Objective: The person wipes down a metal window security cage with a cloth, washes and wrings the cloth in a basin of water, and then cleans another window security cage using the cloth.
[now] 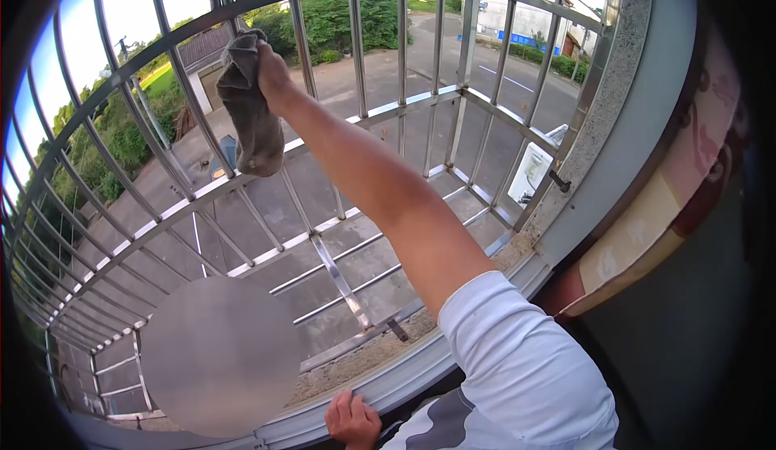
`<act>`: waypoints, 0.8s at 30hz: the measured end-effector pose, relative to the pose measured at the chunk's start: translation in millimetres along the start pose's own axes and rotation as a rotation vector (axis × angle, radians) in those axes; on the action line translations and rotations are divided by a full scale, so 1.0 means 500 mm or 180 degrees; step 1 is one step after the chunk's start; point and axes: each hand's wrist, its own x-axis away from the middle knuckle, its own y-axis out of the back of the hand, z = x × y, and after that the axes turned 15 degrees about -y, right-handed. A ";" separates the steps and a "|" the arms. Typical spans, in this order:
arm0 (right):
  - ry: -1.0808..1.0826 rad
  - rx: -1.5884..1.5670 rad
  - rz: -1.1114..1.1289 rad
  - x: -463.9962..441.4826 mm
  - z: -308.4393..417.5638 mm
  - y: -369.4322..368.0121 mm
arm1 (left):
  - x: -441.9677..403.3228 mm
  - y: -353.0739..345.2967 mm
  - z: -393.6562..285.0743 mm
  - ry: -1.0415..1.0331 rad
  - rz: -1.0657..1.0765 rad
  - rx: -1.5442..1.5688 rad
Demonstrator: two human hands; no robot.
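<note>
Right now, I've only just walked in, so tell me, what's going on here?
A person is at a window, reaching out to a cage of metal bars. Their right hand grips a bunched grey cloth up by the bars, with most of the cloth hanging down below the grip. Their left hand is down at the window frame, fingers curled at its edge. Whether the cloth is pressed on a bar is hard to tell.
</note>
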 end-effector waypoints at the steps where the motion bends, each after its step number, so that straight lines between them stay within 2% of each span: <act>1: 0.0084 0.0523 -0.0097 0.028 -0.036 0.026 | 0.001 0.000 -0.002 0.0014 0.0013 -0.0020; 2: 0.0166 0.1043 -0.0185 0.054 -0.073 0.053 | 0.000 0.001 -0.004 0.0032 0.0023 -0.0047; 4: 0.1040 0.3072 -0.0334 0.035 -0.199 0.128 | -0.004 0.004 -0.006 0.0038 0.0050 -0.0036; 6: 0.1715 0.4426 -0.0002 0.101 -0.168 0.155 | -0.004 0.002 -0.006 0.0033 0.0087 -0.0018; 7: 0.2329 0.4395 -0.0334 0.110 -0.186 0.168 | 0.001 -0.005 -0.005 0.0062 0.0058 -0.0043; 8: 0.2289 0.4401 -0.0345 0.116 -0.184 0.175 | 0.007 -0.009 -0.007 0.0094 0.0046 -0.0059; 11: 0.1369 0.3825 -0.0327 0.126 -0.180 0.191 | 0.004 -0.011 0.001 -0.0016 -0.0054 0.0009; 12: 0.1359 0.3826 -0.0340 0.141 -0.179 0.199 | 0.002 -0.010 -0.001 -0.0026 -0.0044 0.0015; 14: -0.0749 -0.1569 0.0632 0.177 -0.154 0.222 | -0.005 -0.005 -0.001 0.0005 -0.0053 0.0035; 16: -0.0471 -0.1794 0.1369 0.217 -0.053 0.270 | -0.001 -0.006 -0.002 0.0037 -0.0056 -0.0009; 18: 0.0529 -0.1465 0.1073 0.205 0.024 0.305 | 0.001 -0.010 -0.005 0.0065 -0.0035 -0.0036; 20: 0.0792 -0.2255 0.1479 0.148 0.100 0.354 | 0.006 -0.008 -0.004 0.0040 0.0024 -0.0025; 22: 0.1396 -0.2199 0.0873 0.061 0.169 0.387 | 0.006 -0.008 -0.005 0.0082 0.0006 -0.0049; 24: 0.1878 -0.1501 -0.0057 0.011 0.229 0.396 | 0.004 -0.005 -0.010 0.0133 -0.0020 -0.0082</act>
